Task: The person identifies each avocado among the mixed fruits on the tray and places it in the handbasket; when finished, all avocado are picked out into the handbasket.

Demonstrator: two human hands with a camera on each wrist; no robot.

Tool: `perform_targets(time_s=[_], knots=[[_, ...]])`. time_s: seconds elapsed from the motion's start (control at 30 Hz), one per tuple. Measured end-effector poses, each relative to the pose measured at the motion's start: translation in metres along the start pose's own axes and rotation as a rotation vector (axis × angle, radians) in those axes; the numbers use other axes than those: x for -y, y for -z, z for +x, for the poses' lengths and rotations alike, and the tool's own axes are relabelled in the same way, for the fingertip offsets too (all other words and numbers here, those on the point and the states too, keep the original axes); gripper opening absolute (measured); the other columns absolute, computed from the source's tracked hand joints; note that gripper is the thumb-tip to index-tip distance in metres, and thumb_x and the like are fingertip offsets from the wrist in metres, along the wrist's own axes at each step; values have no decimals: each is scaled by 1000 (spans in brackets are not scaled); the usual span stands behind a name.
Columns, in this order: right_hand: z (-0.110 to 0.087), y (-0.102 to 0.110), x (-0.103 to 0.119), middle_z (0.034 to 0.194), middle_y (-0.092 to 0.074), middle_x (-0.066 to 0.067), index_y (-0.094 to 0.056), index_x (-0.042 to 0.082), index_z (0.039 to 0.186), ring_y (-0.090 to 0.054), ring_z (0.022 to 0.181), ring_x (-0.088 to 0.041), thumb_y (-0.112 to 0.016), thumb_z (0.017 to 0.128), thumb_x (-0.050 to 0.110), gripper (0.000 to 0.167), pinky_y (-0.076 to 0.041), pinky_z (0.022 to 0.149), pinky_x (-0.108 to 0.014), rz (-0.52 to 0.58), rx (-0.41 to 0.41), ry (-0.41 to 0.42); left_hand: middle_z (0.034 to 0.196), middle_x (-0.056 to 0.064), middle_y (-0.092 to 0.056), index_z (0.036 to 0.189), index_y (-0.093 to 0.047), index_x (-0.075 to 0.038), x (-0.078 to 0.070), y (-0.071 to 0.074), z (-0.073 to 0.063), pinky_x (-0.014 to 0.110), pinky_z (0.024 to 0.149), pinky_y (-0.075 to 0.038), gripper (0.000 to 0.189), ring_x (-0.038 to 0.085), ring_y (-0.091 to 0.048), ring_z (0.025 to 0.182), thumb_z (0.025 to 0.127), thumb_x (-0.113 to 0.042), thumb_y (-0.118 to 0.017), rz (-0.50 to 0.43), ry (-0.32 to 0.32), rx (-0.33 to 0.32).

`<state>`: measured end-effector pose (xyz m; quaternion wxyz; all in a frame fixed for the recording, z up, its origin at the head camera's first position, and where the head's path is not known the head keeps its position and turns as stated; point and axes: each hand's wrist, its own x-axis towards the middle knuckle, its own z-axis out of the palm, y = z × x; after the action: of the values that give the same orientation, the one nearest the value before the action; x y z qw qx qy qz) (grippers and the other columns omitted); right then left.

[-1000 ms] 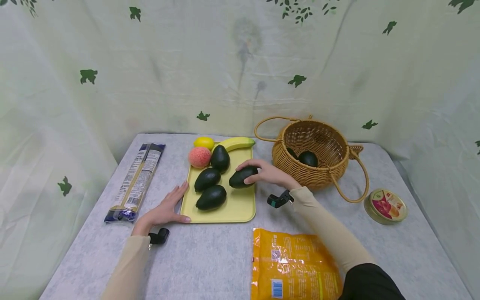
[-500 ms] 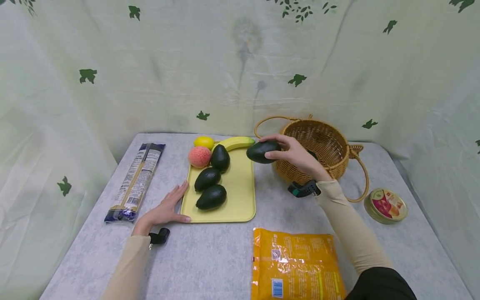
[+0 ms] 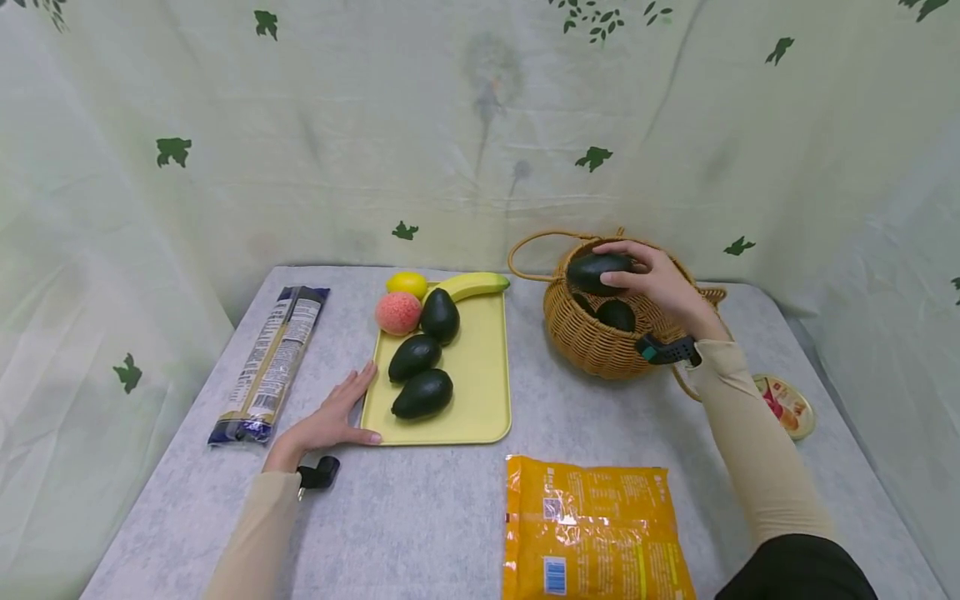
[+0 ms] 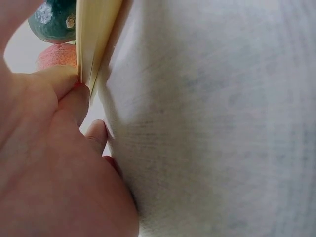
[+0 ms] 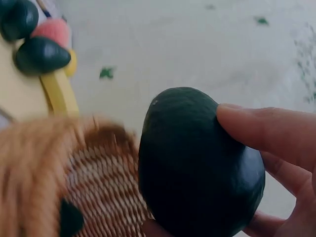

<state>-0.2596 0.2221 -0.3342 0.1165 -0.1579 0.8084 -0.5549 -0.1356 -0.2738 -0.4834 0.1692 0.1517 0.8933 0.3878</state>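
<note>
Orange plastic lay nearest me: a glossy packet (image 3: 592, 533) toward the counter's (image 3: 420, 525) front edge, that edge itself out of view. Past it, my left hand (image 3: 326, 425) rested with relaxed, spread fingers against the left edge of the yellow tray (image 3: 480, 408), by its near corner. Three avocados (image 3: 422, 394) remained on the tray, its right side bare, since the held avocado (image 3: 588, 272) had left there within the last second. My right hand (image 3: 663, 287) had its fingers curled round that fruit, now over the mouth of the wicker basket (image 3: 592, 354), above another avocado (image 3: 617, 316). So I judged the carry from tray to basket nearly complete, the grip not yet loosened. Counter showed between tray and basket, giving my wrist room. Farther back, the banana (image 3: 472, 286) lay near the counter's back edge, and the leaf-printed curtain (image 3: 480, 208) hung close behind, limiting reach.
</note>
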Motion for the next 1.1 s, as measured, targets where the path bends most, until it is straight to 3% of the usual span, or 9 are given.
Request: perform_targets(time_s=[0.37, 0.83, 1.1], knots=[[19, 33, -15, 143, -35, -14, -41, 5, 142, -47, 106, -25, -60, 96, 20, 53, -47, 74, -27, -98, -11, -94, 159, 15, -1, 154, -7, -5, -2, 1, -1, 59, 110, 5, 112, 39, 11, 142, 74, -28, -83, -10, 1, -3], [43, 34, -21, 152, -21, -22, -37, -1, 142, -40, 122, -40, -54, 98, 17, 50, -44, 92, -56, -136, 95, -196, 159, 15, -1, 154, -7, -5, -1, -1, -1, 61, 109, 4, 112, 40, 10, 142, 75, -32, -82, -7, -7, -14], [45, 33, -24, 146, -27, -29, -30, -1, 147, -32, 130, -44, -44, 102, 15, 49, -43, 94, -57, -172, 185, -262, 159, 15, -1, 153, -7, -4, -1, -2, -2, 62, 109, 3, 112, 41, 9, 142, 75, -31, -82, -6, -15, -16]])
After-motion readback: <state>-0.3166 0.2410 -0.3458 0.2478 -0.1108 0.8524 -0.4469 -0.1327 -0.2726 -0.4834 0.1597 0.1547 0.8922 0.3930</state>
